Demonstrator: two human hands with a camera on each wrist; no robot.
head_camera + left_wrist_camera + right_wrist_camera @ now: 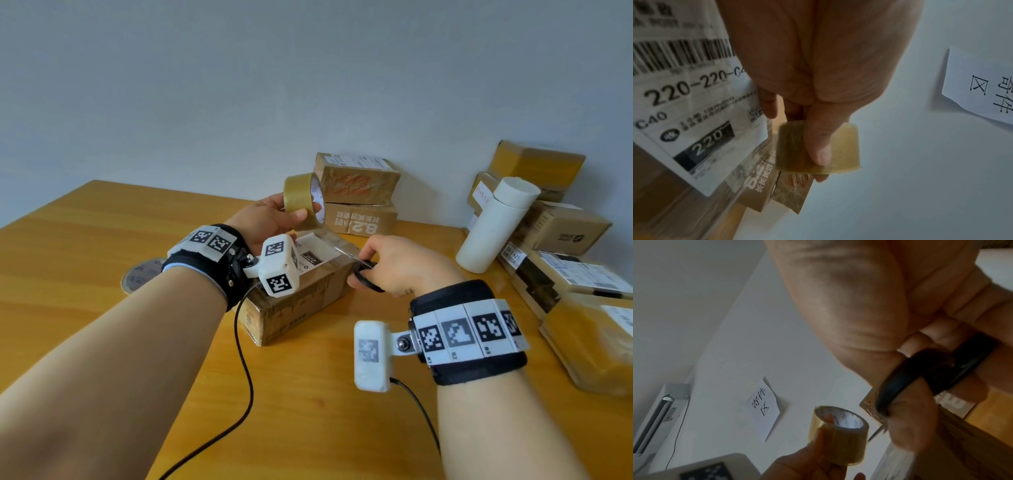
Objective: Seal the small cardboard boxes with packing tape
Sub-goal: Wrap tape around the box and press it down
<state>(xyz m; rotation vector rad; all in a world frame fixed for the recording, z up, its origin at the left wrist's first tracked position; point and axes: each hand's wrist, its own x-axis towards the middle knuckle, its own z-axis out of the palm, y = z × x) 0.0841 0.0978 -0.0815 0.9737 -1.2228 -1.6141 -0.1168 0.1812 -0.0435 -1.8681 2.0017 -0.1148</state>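
Note:
A small cardboard box (294,308) with a white shipping label (694,104) lies on the wooden table in front of me. My left hand (270,216) grips a roll of tan packing tape (303,200) lifted above the box's far end; a clear strip runs from the roll down to the box top. In the left wrist view my thumb lies across the roll (818,146). My right hand (394,263) holds black-handled scissors (363,270), fingers through the loops (920,378), blades pointing toward the strip. The roll (840,434) appears from below in the right wrist view.
Two taped boxes (356,195) are stacked at the wall behind the roll. More parcels (561,240) and a white cylinder (493,226) crowd the right side. A second tape roll (140,277) lies flat on the table at left. Wrist-camera cables trail across the near table.

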